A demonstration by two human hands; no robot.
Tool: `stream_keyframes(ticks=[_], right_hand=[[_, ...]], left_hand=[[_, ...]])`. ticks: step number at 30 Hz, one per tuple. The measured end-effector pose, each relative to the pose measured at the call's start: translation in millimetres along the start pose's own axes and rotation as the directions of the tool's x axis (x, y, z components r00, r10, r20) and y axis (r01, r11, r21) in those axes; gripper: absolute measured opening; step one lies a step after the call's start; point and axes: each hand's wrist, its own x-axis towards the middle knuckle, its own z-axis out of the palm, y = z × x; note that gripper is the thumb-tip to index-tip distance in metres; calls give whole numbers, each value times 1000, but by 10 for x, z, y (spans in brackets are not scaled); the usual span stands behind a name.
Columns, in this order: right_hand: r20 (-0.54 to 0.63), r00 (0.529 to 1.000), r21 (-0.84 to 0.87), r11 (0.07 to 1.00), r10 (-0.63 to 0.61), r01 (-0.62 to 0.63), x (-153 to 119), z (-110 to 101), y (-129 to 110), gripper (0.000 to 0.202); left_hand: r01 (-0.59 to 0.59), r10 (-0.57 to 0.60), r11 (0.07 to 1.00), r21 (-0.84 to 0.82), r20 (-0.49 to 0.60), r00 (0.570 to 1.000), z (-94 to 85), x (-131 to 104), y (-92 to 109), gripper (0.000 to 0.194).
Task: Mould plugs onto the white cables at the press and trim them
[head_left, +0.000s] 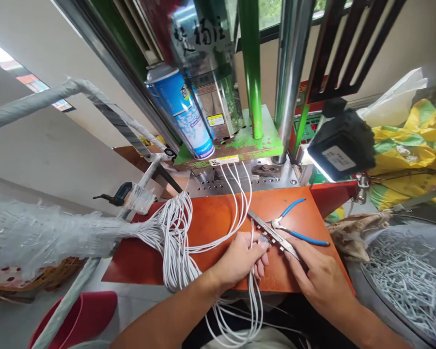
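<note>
Orange board [210, 218] — metal strip [273, 232] diagonal in right hand [321, 271], far end leftward

There's 1 L hand [244, 257], 1 R hand [321, 275], 1 metal bar [273, 234], 1 pr pliers [276, 224].

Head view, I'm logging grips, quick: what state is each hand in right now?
Left hand: closed, holding white cables.
Right hand: closed, holding the metal strip by its near end.

Plastic and metal before you
Your bar [270, 230] is dull metal, your surface [210, 215] smooth, faintly glossy; at ten o'clock, cables [178, 228] look plastic; at twelve, the green plate [271, 139] shows chipped paint.
</note>
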Motion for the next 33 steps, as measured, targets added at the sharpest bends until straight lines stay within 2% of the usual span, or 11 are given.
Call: stream_keyframes(ticks=[2,7,12,16,20,23,28,33], right_hand=[[-50,999,16,1000,5,-4,-39,51,4,39],[-41,999,-25,999,19,-20,-18,120,36,38],[-88,996,-19,999,23,-25,-36,144,59,37],[-92,996,-85,996,-15,7,-49,172,62,38],[-71,996,-83,996,-48,42,-56,181,74,36],[-56,997,-35,998,-53,51,-57,165,82,34],[-113,993,24,999,40,-38,-51,125,60,35],[-114,993,37,999,11,-7,-49,119,61,39]], left_hand=[[27,-27,1000,-6,36,999,59,19,31,50],[82,-83,997,14,82,993,197,48,106,52],[96,-98,995,40,47,994,199,35,89,46],[86,-87,996,29,30,996,207,45,44,43],[28,-25,999,45,-61,998,297,75,-19,41],[-13,17,999,37,-105,994,329,80,-41,47],[88,-86,996,-22,70,994,134,70,23,58],[172,-170,985,-3,140,975,-50,134,85,54]])
